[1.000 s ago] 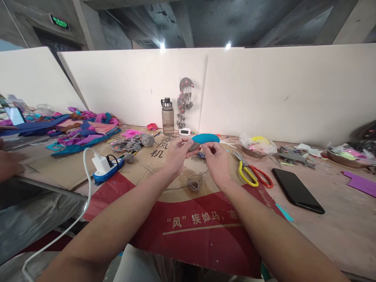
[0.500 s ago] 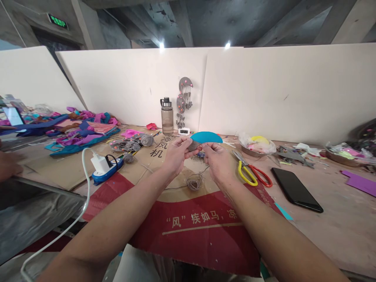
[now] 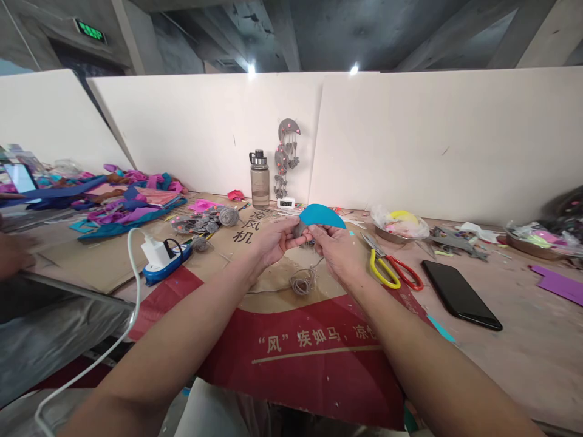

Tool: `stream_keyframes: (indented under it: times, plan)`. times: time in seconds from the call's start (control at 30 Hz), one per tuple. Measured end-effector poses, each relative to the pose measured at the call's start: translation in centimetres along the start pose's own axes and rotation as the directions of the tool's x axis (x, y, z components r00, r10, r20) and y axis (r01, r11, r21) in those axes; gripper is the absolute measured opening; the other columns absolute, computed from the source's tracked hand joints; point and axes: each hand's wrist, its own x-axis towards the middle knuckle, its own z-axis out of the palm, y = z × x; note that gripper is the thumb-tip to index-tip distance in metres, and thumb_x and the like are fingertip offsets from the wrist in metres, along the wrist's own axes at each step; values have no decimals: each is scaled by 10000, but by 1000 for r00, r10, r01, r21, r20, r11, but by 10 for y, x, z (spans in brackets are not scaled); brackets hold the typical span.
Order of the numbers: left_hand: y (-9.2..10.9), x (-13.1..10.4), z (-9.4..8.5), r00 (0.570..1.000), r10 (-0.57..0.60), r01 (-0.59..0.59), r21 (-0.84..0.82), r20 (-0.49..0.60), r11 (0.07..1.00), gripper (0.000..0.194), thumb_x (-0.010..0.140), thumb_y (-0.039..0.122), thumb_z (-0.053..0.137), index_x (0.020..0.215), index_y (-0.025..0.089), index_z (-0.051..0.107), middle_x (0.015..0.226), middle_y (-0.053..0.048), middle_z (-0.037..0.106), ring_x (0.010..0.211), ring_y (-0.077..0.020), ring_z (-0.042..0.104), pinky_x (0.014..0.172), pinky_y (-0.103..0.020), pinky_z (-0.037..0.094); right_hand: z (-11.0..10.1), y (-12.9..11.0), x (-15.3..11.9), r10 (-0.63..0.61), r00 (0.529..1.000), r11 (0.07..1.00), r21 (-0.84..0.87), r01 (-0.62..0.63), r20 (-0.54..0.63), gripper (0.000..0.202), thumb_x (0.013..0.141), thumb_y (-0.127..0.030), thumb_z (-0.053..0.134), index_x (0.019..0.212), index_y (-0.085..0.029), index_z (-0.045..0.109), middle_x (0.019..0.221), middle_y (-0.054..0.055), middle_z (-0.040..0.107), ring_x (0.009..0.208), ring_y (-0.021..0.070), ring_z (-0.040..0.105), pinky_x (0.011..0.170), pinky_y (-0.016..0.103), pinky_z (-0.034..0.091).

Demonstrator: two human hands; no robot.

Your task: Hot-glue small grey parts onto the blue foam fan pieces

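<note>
Between my hands, above the cardboard, is a blue felt piece (image 3: 322,215) with a curved upper edge. A small grey felt piece (image 3: 299,229) lies against its left end. My left hand (image 3: 279,241) pinches the left end, with the grey piece at its fingertips. My right hand (image 3: 334,247) is closed on the lower edge of the blue piece, its fingertips close to the left ones. Below the hands, a loose coil of grey yarn (image 3: 301,284) rests on the cardboard (image 3: 273,276). Whatever is behind my fingers is partly hidden.
Scissors (image 3: 385,264) and a black phone (image 3: 461,294) lie on the right. A water bottle (image 3: 260,182) and small clock (image 3: 285,203) stand at the back. On the left are a blue power strip (image 3: 168,267), felt scraps (image 3: 127,206) and another person's hand (image 3: 16,249).
The blue felt piece has tilted, its right end dropping and more of its face showing. My right hand has shifted slightly downward, and my left fingers have moved a little around the grey piece.
</note>
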Motion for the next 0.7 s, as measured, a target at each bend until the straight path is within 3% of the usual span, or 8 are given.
stream_keyframes:
  times: [0.2,0.37,0.53,0.7]
  plan:
    - [-9,2,4,1000,20,-19,55,-5,998,156,820,255,627,764,114,591,737,-81,672,619,-116,647,556,-202,548,0,-1,-3,-21,997,987,-158,10,-71,247,735,-434,592,757,-188,576,624,-24,575,519,96,461,497,228,353]
    - [-17,3,6,985,156,-147,115,-74,982,171,753,221,681,719,125,544,716,-45,635,637,-111,620,579,-233,546,2,-3,-7,-123,989,933,-349,89,-78,203,761,-377,544,784,-190,619,648,-21,566,593,119,461,576,244,385]
    - [-18,-4,15,972,236,-232,183,0,955,127,690,163,688,765,129,592,810,-43,648,726,-123,612,704,-323,567,0,-2,-6,-173,977,903,-416,106,-126,206,769,-371,534,768,-183,619,611,-26,526,573,121,432,554,241,372]
    - [-20,-7,17,967,251,-248,343,37,906,150,722,257,673,811,141,636,802,-43,648,671,-121,596,591,-279,560,-2,-2,-5,-182,974,890,-444,106,-133,200,783,-348,519,784,-187,637,660,-12,599,580,125,476,577,253,386]
